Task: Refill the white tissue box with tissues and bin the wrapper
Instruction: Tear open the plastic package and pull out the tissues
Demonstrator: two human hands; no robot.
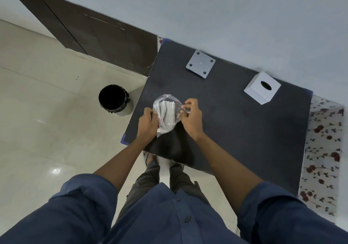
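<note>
A stack of white tissues (168,113) sits inside a clear plastic wrapper (165,98) above the near left part of the dark table (235,127). My left hand (147,122) grips the wrapper's left side. My right hand (192,117) pinches the wrapper's right edge, and the plastic is stretched between them. The white tissue box (261,87), with an oval slot on top, stands at the table's far right. Its flat white base panel (200,64), with a dark dot at each corner, lies apart at the far middle.
A round bin with a black liner (114,99) stands on the pale tiled floor just left of the table. A dark wooden cabinet (98,36) runs along the wall behind it. A floral cloth (322,149) shows along the table's right edge.
</note>
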